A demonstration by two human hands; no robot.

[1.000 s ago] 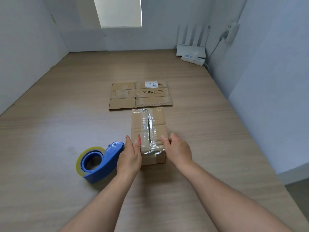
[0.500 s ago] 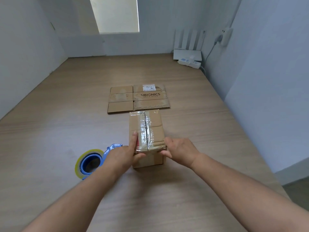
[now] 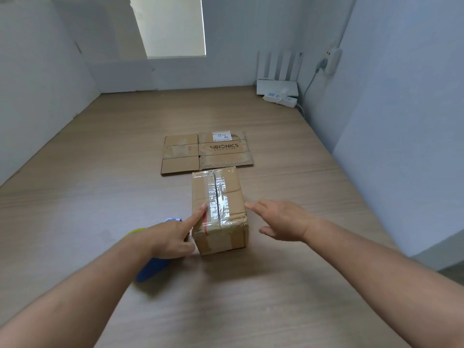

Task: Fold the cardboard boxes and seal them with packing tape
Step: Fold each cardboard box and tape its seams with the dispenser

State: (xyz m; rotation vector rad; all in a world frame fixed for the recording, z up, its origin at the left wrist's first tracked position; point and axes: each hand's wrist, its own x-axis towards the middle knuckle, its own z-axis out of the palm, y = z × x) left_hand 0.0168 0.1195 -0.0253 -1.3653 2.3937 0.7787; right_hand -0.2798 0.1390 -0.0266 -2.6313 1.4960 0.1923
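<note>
A small folded cardboard box (image 3: 227,197) stands on the wooden table, clear packing tape running along its top seam and down its near face. My left hand (image 3: 173,234) is at the box's near left corner, its index finger laid on the taped top edge and its thumb beside the left face. My right hand (image 3: 281,222) hovers just right of the box, fingers spread and relaxed, holding nothing. A blue tape dispenser (image 3: 150,267) with a yellowish roll lies behind my left hand, mostly hidden. A flattened cardboard box (image 3: 208,151) printed SIBIONICS lies beyond the folded one.
The table (image 3: 100,184) is walled on the left, back and right. A white router (image 3: 277,84) and a power strip (image 3: 280,99) sit in the far right corner, a cable running up to a wall plug. The table's right edge drops off near my right forearm.
My right hand has let go of the box's near right corner and moved off to the right with fingers spread. My left hand stays at the near left corner.
</note>
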